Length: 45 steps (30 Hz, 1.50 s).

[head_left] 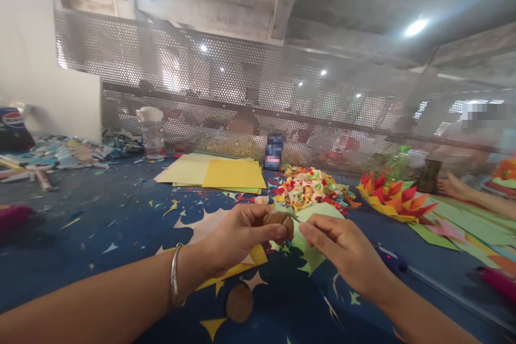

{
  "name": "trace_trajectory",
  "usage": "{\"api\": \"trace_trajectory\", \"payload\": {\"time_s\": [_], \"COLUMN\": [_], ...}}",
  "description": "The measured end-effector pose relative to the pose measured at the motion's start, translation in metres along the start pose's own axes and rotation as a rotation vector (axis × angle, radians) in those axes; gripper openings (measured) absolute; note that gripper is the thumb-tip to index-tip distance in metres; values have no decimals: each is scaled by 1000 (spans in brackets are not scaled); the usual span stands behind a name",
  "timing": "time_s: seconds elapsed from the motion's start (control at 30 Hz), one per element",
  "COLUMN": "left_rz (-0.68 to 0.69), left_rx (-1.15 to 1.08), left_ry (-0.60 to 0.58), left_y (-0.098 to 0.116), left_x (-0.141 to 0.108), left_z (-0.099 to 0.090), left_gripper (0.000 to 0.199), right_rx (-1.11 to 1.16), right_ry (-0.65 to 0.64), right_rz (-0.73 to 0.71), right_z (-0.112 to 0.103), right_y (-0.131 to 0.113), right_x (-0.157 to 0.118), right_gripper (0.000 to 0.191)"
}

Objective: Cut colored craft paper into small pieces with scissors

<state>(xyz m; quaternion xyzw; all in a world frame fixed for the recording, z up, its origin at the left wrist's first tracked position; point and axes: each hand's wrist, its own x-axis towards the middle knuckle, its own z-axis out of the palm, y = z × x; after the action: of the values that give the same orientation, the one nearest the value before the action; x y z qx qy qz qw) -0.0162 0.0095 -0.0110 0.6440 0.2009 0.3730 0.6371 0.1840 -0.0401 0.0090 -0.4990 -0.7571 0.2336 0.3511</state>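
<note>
Between the thumb and fingers of my left hand (pixel 242 234) is a round brown disc (pixel 284 222), raised over the table. My right hand (pixel 342 242) is closed in a pinch close to the disc's right edge. A thin greyish-green sliver (pixel 296 217) runs from the disc to those fingertips; what it is, I cannot make out. Under the hands lie a light green paper sheet (pixel 318 258) with scalloped cut edges and a pale cut sheet (pixel 207 224). A second brown disc (pixel 239 303) rests on the blue table below, among pointed paper scraps (pixel 213 328).
Behind the hands are yellow paper sheets (pixel 236 173), a phone (pixel 274 150) and a heap of small folded papers (pixel 312 188). Orange-red paper points (pixel 397 199) stand right, near another person's arm (pixel 475 193). A white-lidded cup (pixel 151 131) stands left. Perforated metal screen (pixel 242 80) behind.
</note>
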Motion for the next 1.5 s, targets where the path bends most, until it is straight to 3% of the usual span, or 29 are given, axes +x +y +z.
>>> {"api": "trace_trajectory", "payload": {"time_s": [0.37, 1.03, 1.5], "left_rz": [21, 63, 44], "left_rx": [53, -14, 99], "left_ry": [48, -113, -152], "left_y": [-3, -2, 1], "left_x": [1, 1, 1], "left_z": [-2, -4, -8], "left_gripper": [20, 26, 15], "right_rx": [-26, -63, -91], "right_ry": [4, 0, -2], "right_rz": [-7, -34, -57], "right_z": [-1, -2, -2], "right_y": [0, 0, -1], "right_x": [-1, -2, -2], "right_gripper": [41, 41, 40]}}
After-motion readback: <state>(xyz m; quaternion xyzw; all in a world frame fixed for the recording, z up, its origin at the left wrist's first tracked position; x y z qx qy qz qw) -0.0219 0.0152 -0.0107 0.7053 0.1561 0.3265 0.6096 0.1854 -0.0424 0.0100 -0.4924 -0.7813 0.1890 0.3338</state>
